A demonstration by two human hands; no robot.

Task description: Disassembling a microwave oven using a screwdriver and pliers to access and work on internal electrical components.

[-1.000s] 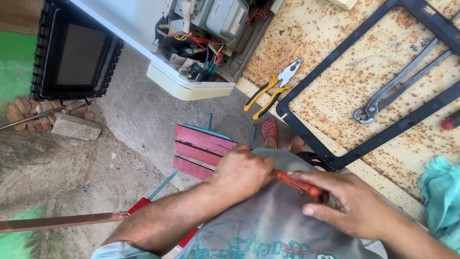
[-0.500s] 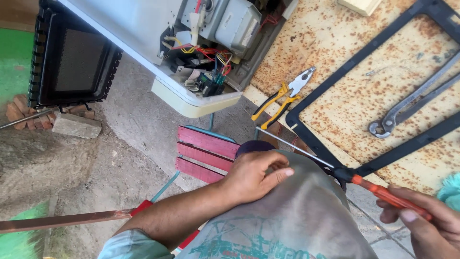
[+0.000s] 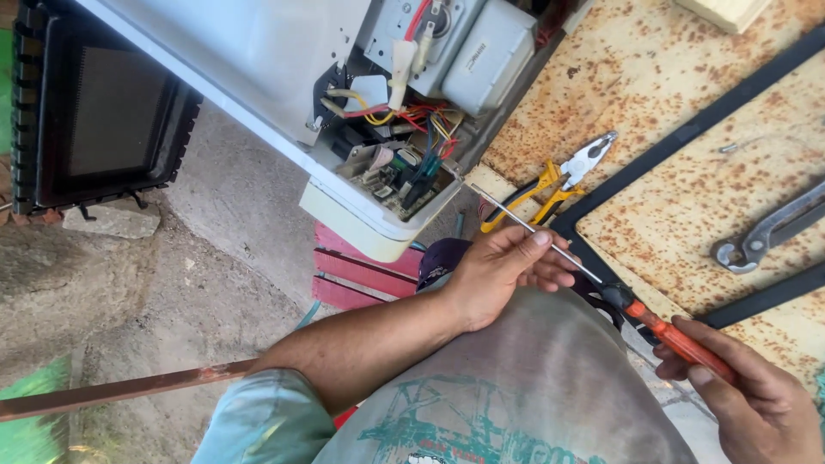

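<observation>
Gripped in the right hand (image 3: pixel 760 404) at the lower right of the frame, a long orange-handled screwdriver with a slim steel shaft (image 3: pixel 601 288) slants up toward the middle, its tip at the lower corner of an opened white metal appliance casing (image 3: pixel 258 69). The left hand (image 3: pixel 507 266) steadies the shaft, fingers curled loosely around it near the middle of the frame. Coloured wires and a green circuit board (image 3: pixel 404 176) lie exposed inside the casing, so its cover appears already off; the parts inside look still fastened, and that work seems unfinished. A black framed door panel with a mesh window (image 3: pixel 94 112) sits at the upper left. On the rusted metal desk (image 3: pixel 653 77) at the upper right lie yellow-handled pliers (image 3: pixel 554 180), a grey steel tool (image 3: pixel 765 232) and a black rectangular frame (image 3: pixel 687 133). Room is tight: the casing's edge overhangs a red slatted stool (image 3: pixel 352 271), and the frame lies just beside the screwdriver's handle.
</observation>
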